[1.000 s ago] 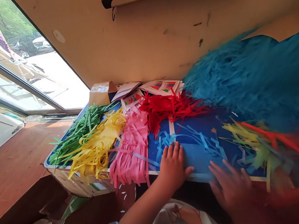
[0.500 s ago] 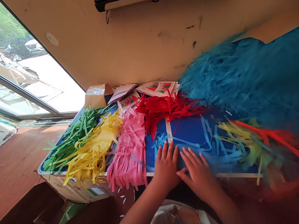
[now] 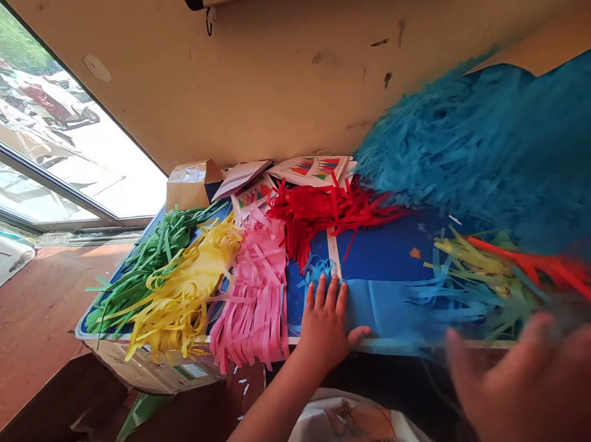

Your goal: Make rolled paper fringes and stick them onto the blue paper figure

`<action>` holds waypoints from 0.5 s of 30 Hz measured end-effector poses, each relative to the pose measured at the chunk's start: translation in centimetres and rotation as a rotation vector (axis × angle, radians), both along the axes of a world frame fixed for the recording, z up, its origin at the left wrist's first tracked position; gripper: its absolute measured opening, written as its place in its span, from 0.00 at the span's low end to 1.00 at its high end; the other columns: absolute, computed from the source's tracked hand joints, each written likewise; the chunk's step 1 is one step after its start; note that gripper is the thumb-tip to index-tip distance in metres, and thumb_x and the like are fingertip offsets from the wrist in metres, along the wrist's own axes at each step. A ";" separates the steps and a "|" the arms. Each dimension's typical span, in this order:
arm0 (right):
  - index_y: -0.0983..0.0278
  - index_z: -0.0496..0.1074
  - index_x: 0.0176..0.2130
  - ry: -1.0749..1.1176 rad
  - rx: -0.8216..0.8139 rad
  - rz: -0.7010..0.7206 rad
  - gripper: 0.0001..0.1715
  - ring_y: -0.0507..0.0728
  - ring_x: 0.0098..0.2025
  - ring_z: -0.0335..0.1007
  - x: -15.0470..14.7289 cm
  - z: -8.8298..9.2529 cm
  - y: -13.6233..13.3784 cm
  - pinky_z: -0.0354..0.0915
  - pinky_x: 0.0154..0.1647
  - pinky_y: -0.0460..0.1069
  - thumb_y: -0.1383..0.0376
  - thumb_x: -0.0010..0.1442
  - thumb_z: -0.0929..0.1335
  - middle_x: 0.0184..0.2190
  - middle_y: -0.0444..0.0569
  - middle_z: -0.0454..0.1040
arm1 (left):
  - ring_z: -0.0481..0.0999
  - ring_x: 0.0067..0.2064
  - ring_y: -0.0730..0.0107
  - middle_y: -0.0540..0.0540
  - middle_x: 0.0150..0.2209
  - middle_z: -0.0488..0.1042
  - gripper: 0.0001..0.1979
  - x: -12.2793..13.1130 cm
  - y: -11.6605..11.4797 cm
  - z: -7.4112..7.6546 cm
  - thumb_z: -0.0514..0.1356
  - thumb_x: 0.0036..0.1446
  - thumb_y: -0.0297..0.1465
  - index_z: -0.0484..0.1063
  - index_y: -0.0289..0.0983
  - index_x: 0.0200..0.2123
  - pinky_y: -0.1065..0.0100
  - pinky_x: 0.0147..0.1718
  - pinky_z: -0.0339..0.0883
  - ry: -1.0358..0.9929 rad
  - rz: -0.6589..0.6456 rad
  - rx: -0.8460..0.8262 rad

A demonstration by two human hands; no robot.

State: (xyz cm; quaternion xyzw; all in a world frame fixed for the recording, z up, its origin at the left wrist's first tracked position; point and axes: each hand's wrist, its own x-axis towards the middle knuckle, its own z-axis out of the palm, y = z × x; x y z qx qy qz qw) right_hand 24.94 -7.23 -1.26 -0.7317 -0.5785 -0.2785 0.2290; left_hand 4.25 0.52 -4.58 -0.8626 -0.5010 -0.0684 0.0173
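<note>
My left hand (image 3: 326, 322) lies flat with fingers spread on a light blue paper sheet (image 3: 391, 308) on the dark blue board (image 3: 382, 256), fingertips beside a small tangle of blue strips (image 3: 317, 270). My right hand (image 3: 540, 383) is blurred at the lower right, close to the camera, fingers apart and holding nothing. Light blue strips (image 3: 445, 298) fan out to the right of the sheet, next to a mixed yellow, green and red bunch (image 3: 483, 263).
Piles of paper strips lie side by side: green (image 3: 142, 264), yellow (image 3: 184, 291), pink (image 3: 260, 290), red (image 3: 325, 209). A large teal shredded mass (image 3: 496, 149) fills the right. Printed cards (image 3: 312, 168) and a brown box (image 3: 190, 184) stand at the wall. Open cardboard boxes (image 3: 62, 422) sit lower left.
My right hand swept along the blue sheet from beside my left hand to the right and toward the camera, pushing the loose blue strips rightward. My left hand stayed pressed on the sheet.
</note>
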 end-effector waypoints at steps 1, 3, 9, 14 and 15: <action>0.76 0.41 0.63 -0.023 -0.022 0.088 0.49 0.81 0.59 0.45 -1.3 -0.8 0.0 0.54 0.45 0.71 0.52 0.54 0.63 0.61 0.76 0.43 | 0.50 0.62 0.47 0.38 0.61 0.56 0.40 -0.1 0.1 0.1 0.43 0.55 0.56 0.57 0.31 0.59 0.48 0.56 0.49 0.002 -0.003 0.007; 0.70 0.51 0.60 -0.079 -0.182 0.334 0.40 0.74 0.58 0.52 -3.4 -2.6 0.3 0.55 0.48 0.68 0.53 0.55 0.62 0.60 0.68 0.52 | 0.50 0.62 0.47 0.36 0.61 0.57 0.39 -0.3 0.4 0.5 0.44 0.56 0.55 0.57 0.31 0.59 0.48 0.57 0.48 -0.001 -0.030 0.032; 0.60 0.67 0.51 -0.058 -0.381 0.406 0.22 0.65 0.56 0.58 -2.7 -5.1 1.4 0.54 0.50 0.63 0.62 0.56 0.60 0.56 0.53 0.63 | 0.48 0.63 0.55 0.40 0.62 0.55 0.39 -0.4 0.3 2.4 0.48 0.55 0.54 0.54 0.33 0.60 0.52 0.60 0.41 -0.034 -0.382 0.009; 0.60 0.71 0.46 0.008 -0.338 0.505 0.21 0.60 0.50 0.65 -1.4 -3.6 1.3 0.56 0.47 0.57 0.67 0.56 0.58 0.51 0.50 0.69 | 0.60 0.59 0.61 0.42 0.58 0.62 0.28 -0.2 -0.4 1.9 0.56 0.56 0.42 0.60 0.33 0.56 0.61 0.57 0.51 0.023 -0.485 -0.091; 0.61 0.72 0.44 0.011 -0.330 0.515 0.20 0.59 0.48 0.67 -1.1 -3.3 1.2 0.56 0.46 0.57 0.68 0.56 0.58 0.50 0.51 0.70 | 0.60 0.59 0.61 0.42 0.58 0.62 0.26 -0.4 -0.6 1.7 0.56 0.57 0.40 0.61 0.34 0.55 0.61 0.56 0.52 0.030 -0.483 -0.091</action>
